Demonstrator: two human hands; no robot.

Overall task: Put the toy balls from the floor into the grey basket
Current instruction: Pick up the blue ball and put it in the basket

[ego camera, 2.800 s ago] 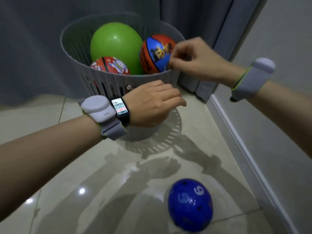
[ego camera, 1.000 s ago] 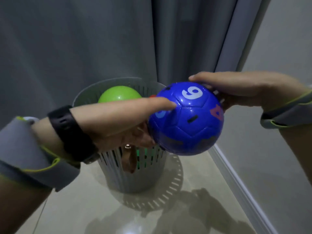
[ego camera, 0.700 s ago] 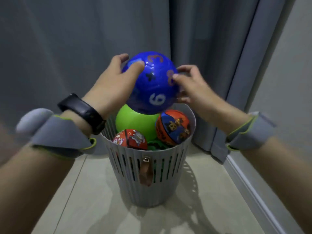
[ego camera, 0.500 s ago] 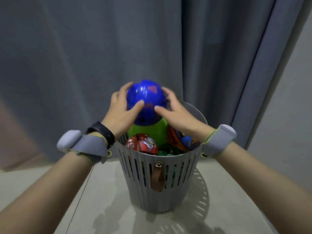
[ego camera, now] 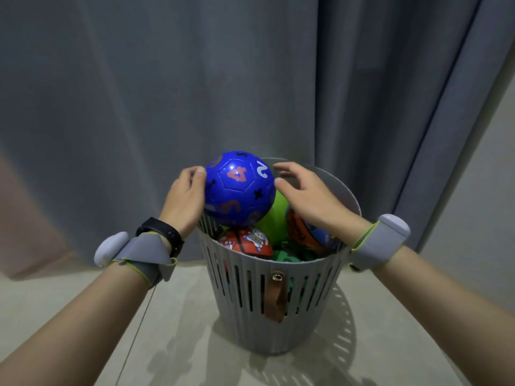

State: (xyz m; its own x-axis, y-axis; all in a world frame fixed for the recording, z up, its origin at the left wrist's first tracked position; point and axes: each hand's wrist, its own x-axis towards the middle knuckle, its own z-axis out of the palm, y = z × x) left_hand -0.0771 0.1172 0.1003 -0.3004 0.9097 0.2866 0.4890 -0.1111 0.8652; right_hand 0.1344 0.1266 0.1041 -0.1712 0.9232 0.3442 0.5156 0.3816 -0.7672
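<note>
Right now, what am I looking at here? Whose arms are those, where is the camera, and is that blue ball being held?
There is no machine here: these are a person's two bare arms, seen from a camera worn on the head and looking forward and down. Each wrist carries a grey strap-on band.

In front, on the pale tiled floor, stands a slatted grey basket before a grey curtain. Inside it are a green ball, a red cartoon ball and an orange and blue ball.

The blue number ball sits on top of that pile, poking above the rim. The left hand rests flat against its side. The right hand is open with spread fingers, near the ball; I cannot tell whether it touches. Neither hand has a closed grip on it, so the ball seems to be resting on the others.
</note>
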